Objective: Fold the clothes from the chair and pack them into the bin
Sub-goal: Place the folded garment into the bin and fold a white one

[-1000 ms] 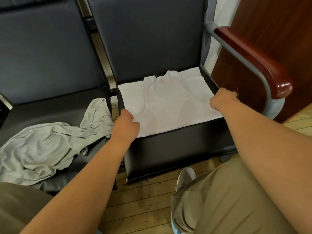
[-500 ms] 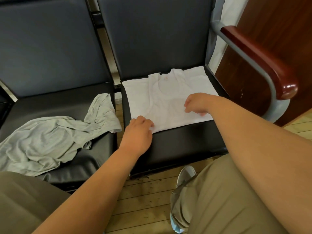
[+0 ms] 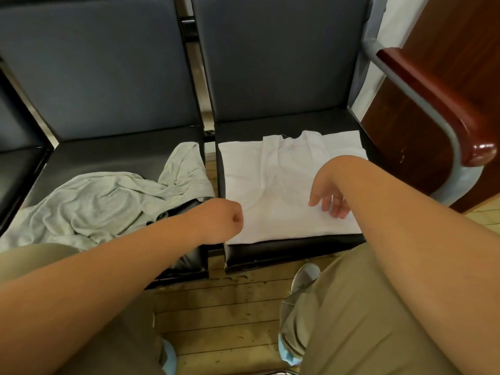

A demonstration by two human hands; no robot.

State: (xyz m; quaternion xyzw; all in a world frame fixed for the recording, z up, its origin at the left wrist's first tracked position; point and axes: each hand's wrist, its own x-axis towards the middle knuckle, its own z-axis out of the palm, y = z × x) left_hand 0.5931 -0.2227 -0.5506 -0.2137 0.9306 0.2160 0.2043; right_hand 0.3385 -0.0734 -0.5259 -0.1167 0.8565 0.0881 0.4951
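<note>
Fingers (image 3: pixel 335 209) of the right hand (image 3: pixel 328 194) hung relaxed over the white undershirt (image 3: pixel 270 185) on the chair seat (image 3: pixel 284 253), while the left hand (image 3: pixel 221 220) was curled at its 8 o'clock corner, grip unclear, and the next fold likely wanted squared edges.

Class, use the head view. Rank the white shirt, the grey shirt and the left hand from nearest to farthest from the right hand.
1. White shirt: on the right seat, directly under the right hand.
2. Left hand: at that shirt's left edge.
3. Grey shirt: crumpled on the left seat, mostly beyond the left hand.
</note>
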